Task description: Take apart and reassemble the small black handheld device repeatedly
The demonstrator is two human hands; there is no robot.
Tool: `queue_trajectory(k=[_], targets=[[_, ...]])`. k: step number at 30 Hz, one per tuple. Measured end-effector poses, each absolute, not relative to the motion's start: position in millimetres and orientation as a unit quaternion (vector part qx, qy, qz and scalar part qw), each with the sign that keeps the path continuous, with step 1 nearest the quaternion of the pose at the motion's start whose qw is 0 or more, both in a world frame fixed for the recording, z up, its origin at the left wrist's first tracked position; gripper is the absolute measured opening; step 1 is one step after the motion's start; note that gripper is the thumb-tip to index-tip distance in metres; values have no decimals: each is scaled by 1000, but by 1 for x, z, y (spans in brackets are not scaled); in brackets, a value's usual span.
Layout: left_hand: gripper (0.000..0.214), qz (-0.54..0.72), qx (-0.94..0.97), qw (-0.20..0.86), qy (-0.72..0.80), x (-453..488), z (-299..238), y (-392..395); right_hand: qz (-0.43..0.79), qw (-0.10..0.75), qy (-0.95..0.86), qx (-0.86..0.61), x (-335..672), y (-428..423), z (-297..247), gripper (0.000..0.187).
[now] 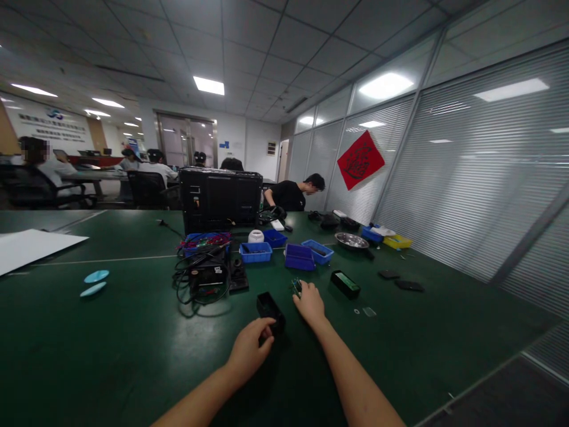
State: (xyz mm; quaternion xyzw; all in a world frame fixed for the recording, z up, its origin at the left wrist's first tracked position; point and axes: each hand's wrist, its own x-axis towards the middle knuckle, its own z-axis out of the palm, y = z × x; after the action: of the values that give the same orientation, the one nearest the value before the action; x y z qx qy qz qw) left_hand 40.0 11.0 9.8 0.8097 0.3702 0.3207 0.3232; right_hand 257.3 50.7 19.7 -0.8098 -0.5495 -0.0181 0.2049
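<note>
- Our left hand (251, 350) pinches a black box (269, 307) on the green surface (133, 344).
- Our right hand (310, 303) touches a circuit board (296, 286); whether its fingers grasp it is unclear.
- The box seems light and rigid; its side walls suit gripping.

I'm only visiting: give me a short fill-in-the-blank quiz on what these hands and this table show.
The left hand touches a small ____ box.
The right hand rests at a little circuit board on the ____ table.
The bin farthest right, past the metal bowl, is ____.
Missing words: black, green, yellow.
</note>
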Motion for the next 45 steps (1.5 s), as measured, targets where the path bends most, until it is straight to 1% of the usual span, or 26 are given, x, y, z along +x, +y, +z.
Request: queue_trajectory(k=[2, 6, 8, 11, 15, 19, 22, 24, 26, 29, 32, 35, 40, 45], targets=[[38, 316, 814, 332, 357, 40, 10, 11, 9, 234, -547, -804, 261, 53, 20, 46], [42, 310, 818, 345, 340, 39, 7, 10, 110, 316, -520, -786, 272, 57, 23, 37], [43, 308, 816, 348, 342, 39, 6, 10, 137, 329, -510, -782, 277, 58, 25, 32], [42, 314, 809, 360, 343, 39, 6, 11, 134, 320, -511, -786, 282, 58, 25, 29], [38, 339, 786, 372, 360, 40, 7, 13, 97, 307, -501, -803, 282, 56, 25, 37], [33, 375, 755, 359, 401, 39, 7, 17, 15, 233, -525, -819, 278, 53, 24, 48], [31, 407, 729, 341, 433, 37, 5, 22, 0, 195, -532, -824, 275, 52, 23, 45], [34, 421, 714, 331, 450, 35, 2, 26, 22, 207, -539, -816, 271, 53, 22, 39], [41, 431, 703, 326, 462, 35, -2, 30, 60, 240, -558, -793, 266, 55, 19, 37], [55, 441, 706, 305, 463, 36, -8, 34, 125, 297, -610, -723, 255, 57, 14, 39], [66, 434, 723, 265, 468, 38, -14, 36, 166, 329, -681, -633, 244, 57, 10, 41], [73, 413, 744, 238, 467, 39, -17, 37, 183, 323, -716, -591, 238, 53, 11, 41], [74, 392, 762, 218, 468, 37, -16, 37, 168, 279, -728, -603, 242, 46, 23, 45], [78, 362, 775, 249, 454, 36, -8, 35, 147, 246, -738, -612, 250, 40, 38, 45]])
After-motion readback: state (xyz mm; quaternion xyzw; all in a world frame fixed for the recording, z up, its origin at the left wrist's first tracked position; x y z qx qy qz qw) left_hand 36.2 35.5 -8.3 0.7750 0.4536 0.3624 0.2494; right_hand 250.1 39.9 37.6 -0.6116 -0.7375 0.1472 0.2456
